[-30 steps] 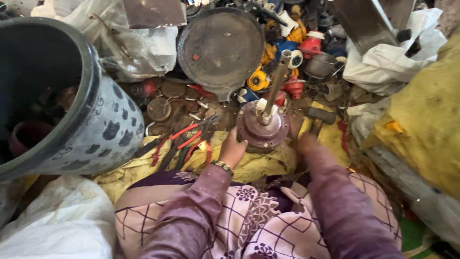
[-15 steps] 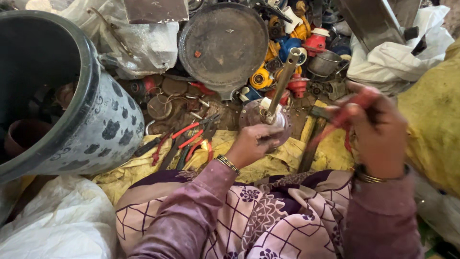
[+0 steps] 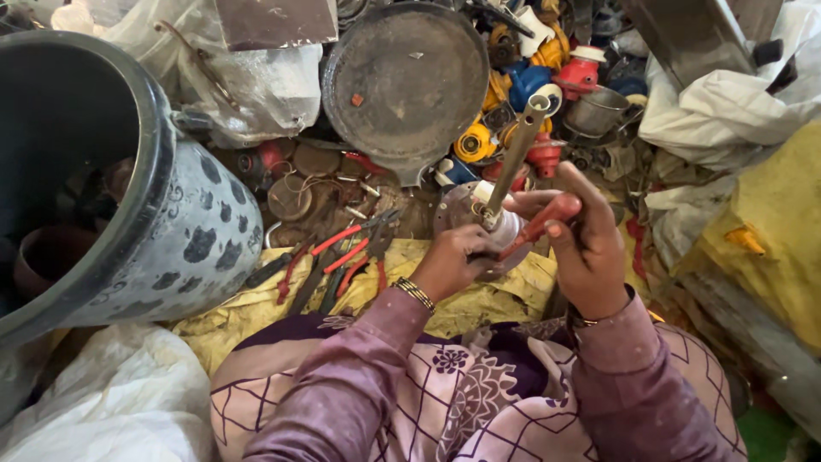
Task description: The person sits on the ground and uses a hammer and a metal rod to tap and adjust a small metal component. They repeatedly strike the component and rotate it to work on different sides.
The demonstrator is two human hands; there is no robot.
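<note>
Head view: one big grey bucket (image 3: 184, 231) with dark blotches fills the left side, tipped toward the camera. Above the middle lies one round, dark, rusty metal pan (image 3: 406, 81). One yellow cloth (image 3: 256, 304) is spread over the ground in front of the person's lap, and white sacks (image 3: 727, 107) bunch up at the upper right. On the yellow cloth, just left of the hands, lie two pairs of red-handled pliers (image 3: 342, 252), close together and partly overlapping.

At the centre sits one round metal disc assembly (image 3: 457, 210) with a white collar and one long dull-metal shaft (image 3: 517, 154) rising at a tilt toward the upper right; the shaft ends in a small ring. The left hand (image 3: 449, 261) is closed around the lower edge of the disc, steadying it. The right hand (image 3: 590, 244) is wrapped around one red-handled tool (image 3: 543, 222), whose tip points down-left at the collar; whether it touches is not clear. Each wrist bears one bangle.
</note>
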